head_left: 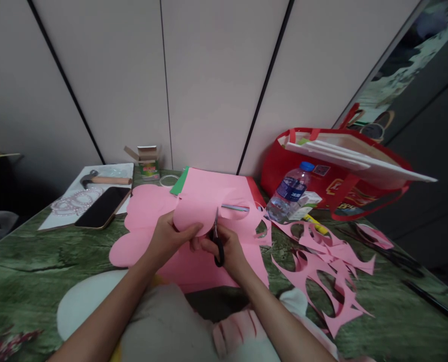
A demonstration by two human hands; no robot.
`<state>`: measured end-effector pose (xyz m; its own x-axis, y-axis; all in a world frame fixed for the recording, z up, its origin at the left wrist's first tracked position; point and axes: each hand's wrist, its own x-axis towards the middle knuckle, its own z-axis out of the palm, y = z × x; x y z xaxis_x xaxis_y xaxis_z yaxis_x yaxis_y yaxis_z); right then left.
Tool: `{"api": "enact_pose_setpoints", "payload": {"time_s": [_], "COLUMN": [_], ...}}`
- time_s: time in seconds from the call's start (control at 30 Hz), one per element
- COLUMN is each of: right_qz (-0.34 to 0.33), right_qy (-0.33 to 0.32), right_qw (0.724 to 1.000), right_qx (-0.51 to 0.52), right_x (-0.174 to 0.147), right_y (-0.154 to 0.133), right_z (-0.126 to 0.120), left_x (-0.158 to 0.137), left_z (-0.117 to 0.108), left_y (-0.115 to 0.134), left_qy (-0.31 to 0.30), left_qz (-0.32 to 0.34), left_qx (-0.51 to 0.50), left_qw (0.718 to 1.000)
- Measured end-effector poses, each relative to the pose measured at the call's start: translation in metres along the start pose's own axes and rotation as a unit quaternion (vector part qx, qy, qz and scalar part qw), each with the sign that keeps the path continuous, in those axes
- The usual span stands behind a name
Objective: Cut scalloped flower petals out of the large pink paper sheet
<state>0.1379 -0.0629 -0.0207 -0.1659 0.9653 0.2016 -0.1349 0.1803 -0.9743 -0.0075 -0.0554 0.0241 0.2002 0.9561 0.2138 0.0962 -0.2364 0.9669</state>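
Observation:
My left hand (179, 231) pinches a sheet of pink paper (194, 207) with a rounded lower edge, its thumb lying on top. Black-handled scissors (218, 246) are gripped in my right hand (224, 246), blades pointing away from me and set at the right side of the rounded piece. A curling strip of the same paper hangs right of the blades. Below both hands lie more pink sheets (224, 269). Pink pieces with rounded, scalloped edges (144, 211) rest to the left.
Pink offcuts (329, 281) with curved holes lie at the right. Behind them are a water bottle (290, 191), a yellow tube (316, 224) and a red bag (322, 176). A phone (103, 207), a hammer (107, 180) and a small opened box (148, 166) sit at the left.

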Motion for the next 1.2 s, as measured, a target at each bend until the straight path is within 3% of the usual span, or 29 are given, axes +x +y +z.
{"api": "enact_pose_setpoints", "payload": {"time_s": [1.2], "right_qz": [0.001], "right_qy": [-0.016], "right_qw": [0.999], "right_qx": [0.033], "right_x": [0.0008], "right_y": [0.0028], "right_z": [0.0007], "left_x": [0.0022], "left_z": [-0.0006], "left_y": [-0.0025], "left_qy": [-0.006], "left_qz": [0.005], "left_qx": [-0.010], "left_qw": [1.000]}}
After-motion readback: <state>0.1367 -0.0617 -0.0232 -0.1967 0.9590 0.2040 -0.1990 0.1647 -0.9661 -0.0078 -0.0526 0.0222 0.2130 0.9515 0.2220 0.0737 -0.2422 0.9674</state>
